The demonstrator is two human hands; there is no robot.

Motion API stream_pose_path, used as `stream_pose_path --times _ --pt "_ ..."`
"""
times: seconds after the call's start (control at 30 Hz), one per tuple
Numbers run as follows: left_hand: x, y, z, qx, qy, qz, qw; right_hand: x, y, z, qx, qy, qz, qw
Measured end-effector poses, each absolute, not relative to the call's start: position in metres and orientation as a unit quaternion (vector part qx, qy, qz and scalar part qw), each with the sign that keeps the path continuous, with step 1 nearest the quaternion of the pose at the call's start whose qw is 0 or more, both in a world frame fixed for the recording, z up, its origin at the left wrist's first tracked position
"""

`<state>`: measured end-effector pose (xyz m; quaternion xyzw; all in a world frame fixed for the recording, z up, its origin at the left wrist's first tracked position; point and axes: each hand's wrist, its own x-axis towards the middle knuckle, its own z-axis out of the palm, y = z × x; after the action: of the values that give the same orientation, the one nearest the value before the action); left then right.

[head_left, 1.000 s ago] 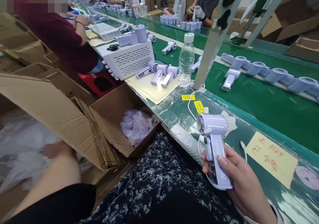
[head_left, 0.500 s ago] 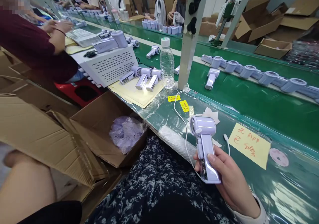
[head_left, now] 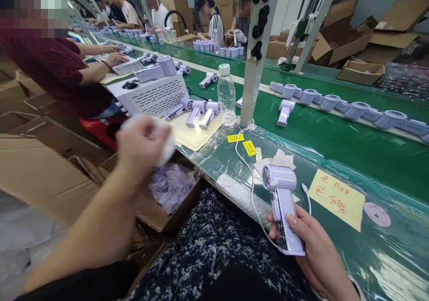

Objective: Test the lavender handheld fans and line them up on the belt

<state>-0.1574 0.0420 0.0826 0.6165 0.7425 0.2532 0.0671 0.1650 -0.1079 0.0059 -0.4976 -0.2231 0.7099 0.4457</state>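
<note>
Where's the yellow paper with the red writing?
In the head view, the yellow paper lies on the green table at the right, between the white plug and round pink patch, right of the purple fan in the right hand.

Dark garment (head_left: pixel 204 234) with whitish floral print, black left sleeve (head_left: pixel 90 283), pale right cuff (head_left: pixel 357 286)

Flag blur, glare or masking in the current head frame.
Head view: left hand and the white item in it are motion-blurred, item's outline smeared; right hand and the lavender device it holds look fairly crisp. Head view: pale glare streaks the bench's plastic cover at lower right. Head view: pixelation masks the top-left corner.
</note>
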Motion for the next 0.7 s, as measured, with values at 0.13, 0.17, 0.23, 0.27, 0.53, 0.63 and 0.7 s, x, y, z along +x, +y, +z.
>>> stream_pose_path --times 0.13,0.17,0.23,0.27,0.53,0.63,0.7 --pt "-0.085 0.043 0.037 0.697 0.666 0.165 0.209 0.17 -0.115 0.009 -0.522 -0.21 0.683 0.466" --pt "-0.065 0.04 0.026 0.727 0.622 0.148 0.252 0.171 -0.116 0.01 -0.532 -0.202 0.67 0.477" --pt "-0.032 0.031 0.008 0.783 0.514 0.115 0.331 0.172 -0.118 0.011 -0.547 -0.187 0.647 0.497" --pt "-0.02 0.027 0.001 0.803 0.468 0.101 0.355 0.173 -0.119 0.012 -0.551 -0.181 0.64 0.504" --pt "-0.013 0.034 -0.013 0.817 0.439 0.063 0.369 0.179 -0.119 0.006 -0.547 -0.17 0.624 0.532" --pt "-0.011 0.029 -0.007 0.816 0.451 0.063 0.355 0.178 -0.115 0.005 -0.546 -0.169 0.626 0.53" --pt "-0.005 0.024 -0.005 0.826 0.442 0.058 0.345 0.177 -0.114 0.004 -0.543 -0.169 0.627 0.532"
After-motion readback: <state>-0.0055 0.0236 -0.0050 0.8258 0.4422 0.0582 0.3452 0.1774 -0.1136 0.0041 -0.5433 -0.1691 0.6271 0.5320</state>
